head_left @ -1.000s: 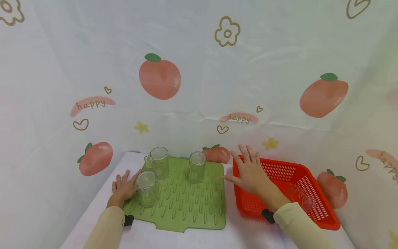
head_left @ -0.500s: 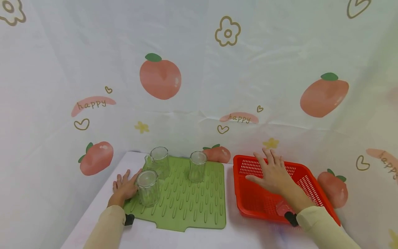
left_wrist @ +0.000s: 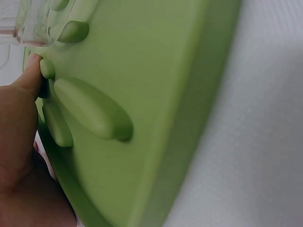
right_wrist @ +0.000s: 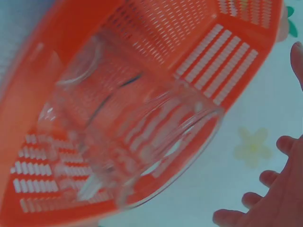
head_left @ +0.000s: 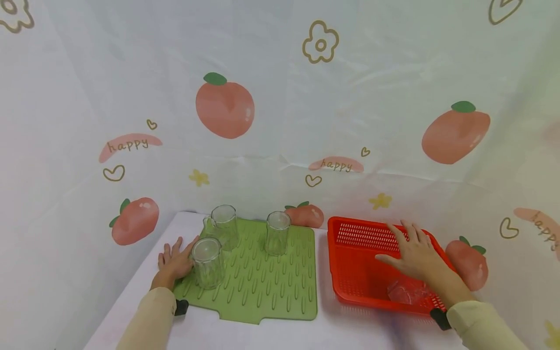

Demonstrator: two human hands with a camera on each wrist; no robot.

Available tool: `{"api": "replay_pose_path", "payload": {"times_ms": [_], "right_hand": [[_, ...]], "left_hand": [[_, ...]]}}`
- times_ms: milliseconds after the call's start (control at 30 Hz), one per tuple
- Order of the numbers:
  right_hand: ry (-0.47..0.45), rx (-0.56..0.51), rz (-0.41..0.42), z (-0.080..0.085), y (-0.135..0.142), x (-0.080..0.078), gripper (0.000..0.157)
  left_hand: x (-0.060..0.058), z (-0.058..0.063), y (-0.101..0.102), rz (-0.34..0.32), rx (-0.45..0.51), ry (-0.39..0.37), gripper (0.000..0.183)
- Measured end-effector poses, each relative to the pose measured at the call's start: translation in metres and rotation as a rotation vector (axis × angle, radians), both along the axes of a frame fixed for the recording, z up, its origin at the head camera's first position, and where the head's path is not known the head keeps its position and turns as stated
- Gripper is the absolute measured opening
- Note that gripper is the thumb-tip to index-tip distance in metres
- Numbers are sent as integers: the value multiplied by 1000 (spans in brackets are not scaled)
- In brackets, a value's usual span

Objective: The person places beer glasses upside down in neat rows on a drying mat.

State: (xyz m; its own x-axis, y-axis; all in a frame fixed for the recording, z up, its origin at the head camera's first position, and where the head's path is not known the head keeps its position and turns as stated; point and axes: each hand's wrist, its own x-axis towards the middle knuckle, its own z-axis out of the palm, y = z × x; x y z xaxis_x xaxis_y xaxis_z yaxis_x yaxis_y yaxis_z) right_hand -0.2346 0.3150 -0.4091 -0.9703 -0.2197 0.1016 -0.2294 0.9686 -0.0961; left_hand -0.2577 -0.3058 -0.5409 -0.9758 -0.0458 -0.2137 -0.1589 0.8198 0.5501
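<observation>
My left hand point(head_left: 175, 265) rests at the left edge of a green drying mat point(head_left: 280, 287), fingers spread and thumb on the mat. Right beside it a clear glass point(head_left: 208, 265) stands on the mat. Behind that is a glass mug with a handle point(head_left: 225, 228), and farther right another clear glass point(head_left: 277, 236). Over the right part of a red plastic basket point(head_left: 356, 265), my right hand point(head_left: 415, 255) hovers with fingers apart, holding nothing. A clear glass vessel point(right_wrist: 142, 118) lies on its side in the basket, partly hidden by my wrist in the head view.
Mat and basket sit side by side on a white-covered table point(head_left: 325, 330), a narrow gap between them. A printed white cloth point(head_left: 271, 121) hangs close behind and around the table. Black camera straps circle both wrists.
My right hand has moved to the right across the basket, fingers still spread, uncovering more of its left part. The left hand and the glasses on the mat have stayed put.
</observation>
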Motion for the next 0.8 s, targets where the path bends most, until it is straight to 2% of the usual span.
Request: {"api": "replay_pose_path", "payload": {"times_ms": [167,333,667,800], "right_hand": [[-25,39,-20,-5,17,9,103],[-100,71,-64,-12,29,14,103],[-300,35,-113,-25,38,14,110],[-326,14,-115,-30,38,14,113]], "left_hand": [[-2,0,-2,-2,-4,0,71],[-2,0,-4,-1,2,-3,71],[-2,-5,-3,2,-4,-9,70],[-1,-2,-1,1,-9,-2,70]]}}
